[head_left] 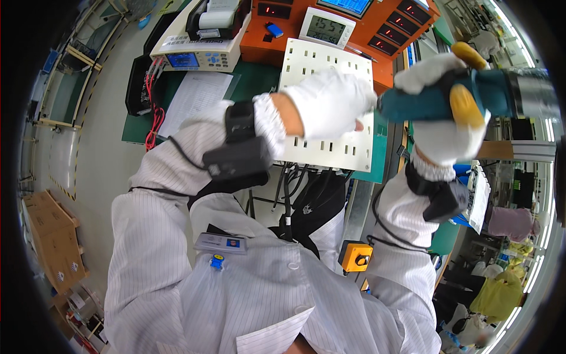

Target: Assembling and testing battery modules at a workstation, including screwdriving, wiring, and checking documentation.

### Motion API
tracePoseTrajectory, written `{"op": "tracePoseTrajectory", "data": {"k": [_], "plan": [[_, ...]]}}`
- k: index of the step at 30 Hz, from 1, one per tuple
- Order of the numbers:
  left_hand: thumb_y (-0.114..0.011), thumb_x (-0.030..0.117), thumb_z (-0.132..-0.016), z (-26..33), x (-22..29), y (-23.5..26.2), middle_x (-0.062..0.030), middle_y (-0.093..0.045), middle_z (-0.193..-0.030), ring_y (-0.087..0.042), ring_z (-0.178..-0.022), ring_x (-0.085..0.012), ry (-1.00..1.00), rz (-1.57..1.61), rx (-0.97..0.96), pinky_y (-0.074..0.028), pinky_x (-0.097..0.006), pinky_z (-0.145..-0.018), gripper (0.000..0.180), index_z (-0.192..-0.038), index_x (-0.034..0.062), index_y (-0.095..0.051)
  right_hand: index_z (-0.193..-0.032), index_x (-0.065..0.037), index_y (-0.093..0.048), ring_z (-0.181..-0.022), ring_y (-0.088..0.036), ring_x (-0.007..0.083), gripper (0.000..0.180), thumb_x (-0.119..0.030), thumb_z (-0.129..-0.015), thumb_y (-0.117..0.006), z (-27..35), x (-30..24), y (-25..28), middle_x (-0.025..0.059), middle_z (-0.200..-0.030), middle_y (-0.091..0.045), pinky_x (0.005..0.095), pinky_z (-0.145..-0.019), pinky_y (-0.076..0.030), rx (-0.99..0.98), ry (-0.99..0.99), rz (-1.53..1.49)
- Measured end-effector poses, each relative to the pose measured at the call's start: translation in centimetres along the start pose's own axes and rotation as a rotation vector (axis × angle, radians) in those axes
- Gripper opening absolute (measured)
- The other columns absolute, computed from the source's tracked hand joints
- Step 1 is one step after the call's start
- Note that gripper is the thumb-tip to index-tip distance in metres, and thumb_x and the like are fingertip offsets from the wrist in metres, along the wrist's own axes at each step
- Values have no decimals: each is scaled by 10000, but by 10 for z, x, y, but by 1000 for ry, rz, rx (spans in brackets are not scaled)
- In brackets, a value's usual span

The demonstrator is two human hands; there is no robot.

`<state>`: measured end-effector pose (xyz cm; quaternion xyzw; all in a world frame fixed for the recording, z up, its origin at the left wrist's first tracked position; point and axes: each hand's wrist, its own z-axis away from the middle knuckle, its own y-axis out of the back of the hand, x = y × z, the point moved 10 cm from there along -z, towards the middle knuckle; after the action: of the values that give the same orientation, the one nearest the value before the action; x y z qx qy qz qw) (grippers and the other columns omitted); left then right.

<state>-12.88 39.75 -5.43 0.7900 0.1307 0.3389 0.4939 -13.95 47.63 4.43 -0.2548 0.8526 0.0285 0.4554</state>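
A teal cylindrical hand-held tool (pixel 413 106) is held above the right edge of a white slotted panel (pixel 342 147), gripped in the gloved right hand (pixel 466 109). The grip is closed around the tool's body, with yellow-tipped fingers wrapped over it from above and below. The tool's long axis is laid crosswise, nearly left to right: its narrower end is pointed left, toward the left hand (pixel 330 103), and its silvery cylindrical end (pixel 533 94) is carried outward to the right.

The left hand, white-gloved and somewhat blurred, is held over the panel, palm down, with its fingers directed right. The tool's narrow end is set just beside those fingertips; whether the two are touching cannot be told, nor whether anything is pinched by the left fingers. The panel is placed squarely beneath the left hand, the nearer of the two, in front of an orange instrument console (pixel 383 23).
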Motion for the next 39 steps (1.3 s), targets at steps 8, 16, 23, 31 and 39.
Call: {"op": "tracePoseTrajectory", "data": {"k": [8, 16, 23, 31, 39], "plan": [[-768, 400, -736, -58, -49, -12, -172, -546, -1232, -500, -1201, -337, 169, -199, 59, -419, -472, -983, 584, -1179, 46, -635, -1032, 78, -540, -710, -660, 324, 275, -113, -840, -586, -26, 22, 81, 209, -834, -650, 460, -651, -577, 263, 228, 220], [-732, 253, -738, -3, -75, 42, -170, -573, -1200, -513, -1199, -332, 203, -312, 280, -390, -450, -1020, 505, -1175, 35, -604, -958, 62, -590, -677, -669, 289, 245, -144, -827, -620, -30, 43, 88, 199, -817, -665, 381, -599, -575, 242, 132, 252], [-553, 178, -833, 231, -265, 176, -201, -631, -1034, -607, -968, -399, 800, -666, 430, -485, -450, -830, 311, -1113, 45, -584, -935, 14, -579, -635, -686, 277, 152, -28, -814, -661, -41, 51, 81, 152, -772, -669, 389, -574, -586, 232, 110, 208], [-519, 251, -916, 341, -380, 79, -272, -640, -946, -595, -932, -469, 985, -436, -149, -494, -500, -781, 270, -959, 23, -657, -946, 48, -571, -666, -671, 288, 212, -137, -842, -588, -40, 47, 80, 197, -787, -667, 370, -582, -576, 241, 116, 375], [-458, 261, -960, 383, -431, 64, -282, -631, -941, -590, -925, -472, 914, -382, 94, -495, -495, -757, 318, -965, 9, -651, -1001, 45, -553, -709, -672, 303, 266, -157, -834, -593, -42, 54, 77, 197, -815, -663, 396, -622, -583, 240, 73, 343]]}}
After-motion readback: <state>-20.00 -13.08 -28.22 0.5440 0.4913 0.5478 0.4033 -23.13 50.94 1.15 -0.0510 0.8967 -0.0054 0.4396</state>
